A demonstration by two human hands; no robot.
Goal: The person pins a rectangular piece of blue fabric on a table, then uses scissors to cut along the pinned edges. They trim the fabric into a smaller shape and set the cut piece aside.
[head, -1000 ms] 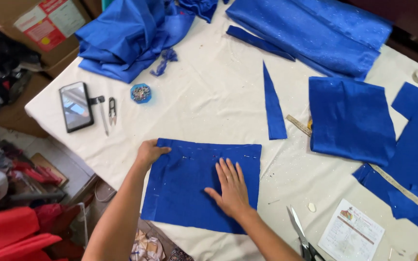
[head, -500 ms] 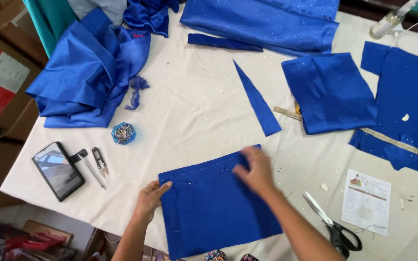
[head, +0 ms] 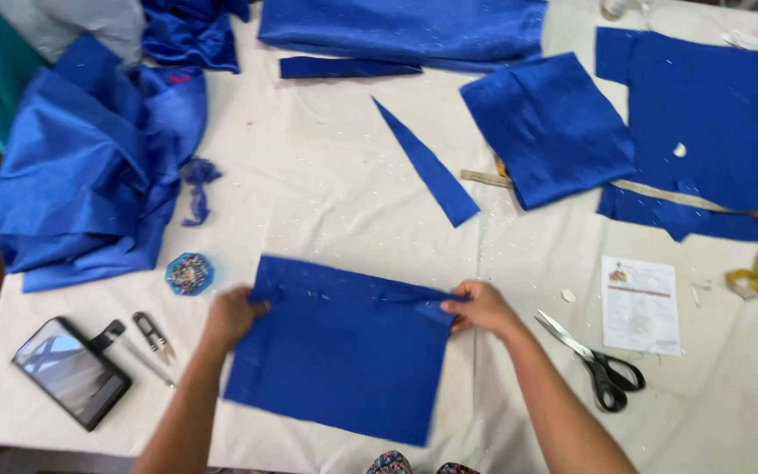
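Observation:
A rectangular piece of blue fabric (head: 344, 360) lies on the white table cover (head: 309, 175) near the front edge, with pins along its top edge. My left hand (head: 232, 316) grips its upper left corner. My right hand (head: 480, 307) pinches the upper right corner, which is folded over a little. Both hands hold the top edge stretched between them.
A pin holder (head: 189, 273), thread snips (head: 153, 335) and a phone (head: 72, 372) lie at the left. Scissors (head: 594, 360) and a printed paper (head: 640, 304) sit at the right. Blue fabric pile (head: 81, 184), a triangular scrap (head: 427, 163), folded pieces (head: 550, 127) and a measuring tape (head: 747, 219) lie farther back.
My right hand has moved from the cloth's middle to its upper right corner and taken hold of it. My left hand stays at the upper left corner. The camera view has shifted.

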